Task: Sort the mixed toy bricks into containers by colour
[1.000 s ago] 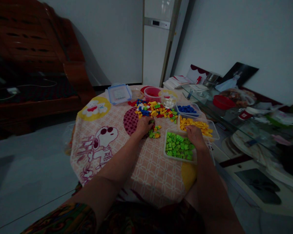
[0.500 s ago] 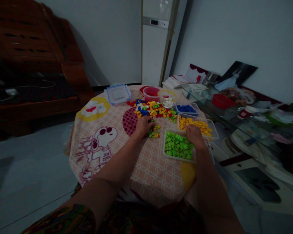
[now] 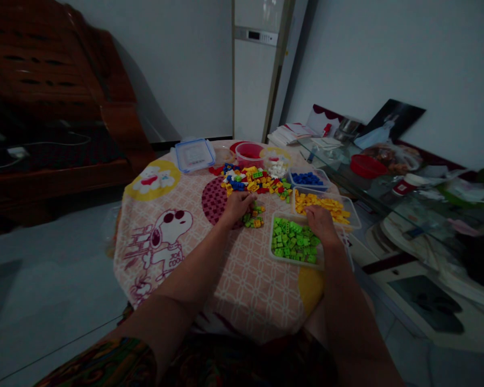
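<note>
My left hand [image 3: 239,207] is over the near side of the brick heap, its fingers bent together beside a small group of green and yellow bricks [image 3: 255,218]. What it grips, if anything, is too small to tell. My right hand [image 3: 321,221] has its fingers pinched over the edge between the tub of green bricks [image 3: 293,243] and the tub of yellow bricks [image 3: 322,205]; its fingertips hide what may be between them. Beyond the left hand spreads a mixed heap [image 3: 254,180] of red, yellow, blue, green and white bricks.
Behind stand a tub of blue bricks [image 3: 307,180], white bricks [image 3: 278,169], a round pink-red container [image 3: 250,153] and a blue-rimmed lid [image 3: 194,155]. A glass table [image 3: 342,185] with a red bowl [image 3: 368,166] adjoins at right.
My left hand's fingers have shifted slightly over the small group of bricks. My right hand stays in nearly the same place.
</note>
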Demonstrator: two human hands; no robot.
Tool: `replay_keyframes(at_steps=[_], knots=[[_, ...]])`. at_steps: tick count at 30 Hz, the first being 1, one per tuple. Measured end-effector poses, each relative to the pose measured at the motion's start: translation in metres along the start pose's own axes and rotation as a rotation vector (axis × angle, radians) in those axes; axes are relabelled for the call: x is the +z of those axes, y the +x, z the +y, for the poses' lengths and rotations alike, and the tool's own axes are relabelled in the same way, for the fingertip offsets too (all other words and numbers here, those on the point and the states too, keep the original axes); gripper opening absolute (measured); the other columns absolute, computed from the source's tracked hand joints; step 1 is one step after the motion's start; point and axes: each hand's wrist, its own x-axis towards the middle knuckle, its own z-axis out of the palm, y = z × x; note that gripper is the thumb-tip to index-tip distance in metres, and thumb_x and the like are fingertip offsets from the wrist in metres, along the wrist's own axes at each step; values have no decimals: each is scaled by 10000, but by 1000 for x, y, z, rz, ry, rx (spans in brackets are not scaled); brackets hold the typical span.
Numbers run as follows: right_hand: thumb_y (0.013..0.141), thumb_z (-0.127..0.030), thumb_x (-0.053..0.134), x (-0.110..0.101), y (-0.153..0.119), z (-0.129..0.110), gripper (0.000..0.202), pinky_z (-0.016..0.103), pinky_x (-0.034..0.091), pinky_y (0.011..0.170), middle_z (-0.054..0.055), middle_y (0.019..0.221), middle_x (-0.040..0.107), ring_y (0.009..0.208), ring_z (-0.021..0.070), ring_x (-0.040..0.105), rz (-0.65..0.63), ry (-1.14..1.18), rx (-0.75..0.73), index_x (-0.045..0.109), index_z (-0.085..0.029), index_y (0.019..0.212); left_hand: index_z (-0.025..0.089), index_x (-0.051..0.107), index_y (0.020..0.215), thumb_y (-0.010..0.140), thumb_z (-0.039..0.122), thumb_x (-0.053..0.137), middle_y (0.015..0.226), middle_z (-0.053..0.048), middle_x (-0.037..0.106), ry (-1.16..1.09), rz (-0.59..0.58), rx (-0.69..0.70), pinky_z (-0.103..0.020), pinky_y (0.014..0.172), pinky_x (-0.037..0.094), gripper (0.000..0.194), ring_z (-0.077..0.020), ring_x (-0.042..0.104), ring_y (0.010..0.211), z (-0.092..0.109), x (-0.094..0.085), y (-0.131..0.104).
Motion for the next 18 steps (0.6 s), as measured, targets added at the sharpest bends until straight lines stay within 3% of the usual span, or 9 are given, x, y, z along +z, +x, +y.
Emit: replay_keyframes(at_steps=[11,15,18], knots=[[986,-189,396,-2,-1,-3,378,332,454,882,151,1013,769,970,253,677,-25,-10,17,772,-164,962,150,685,708,900,390,589,480,44,514,-137,36,-59,-220,464,295,322,-92,420,424,9,-4,-3],[989,-189,393,-2,-1,-3,377,333,454,872,132,959,768,935,246,663,-10,-7,-1,767,-181,945,129,739,798,887,431,630,575,19,592,-214,-42,24,-211,484,347,333,-88,462,469,18,1,-6],[990,-189,391,-3,-1,-2,373,327,447,850,130,944,763,920,247,654,-13,-16,-11,754,-190,903,130,786,891,876,403,669,642,-5,659,-183,-164,151,-213,525,391,298,-103,526,529,27,12,-13]])
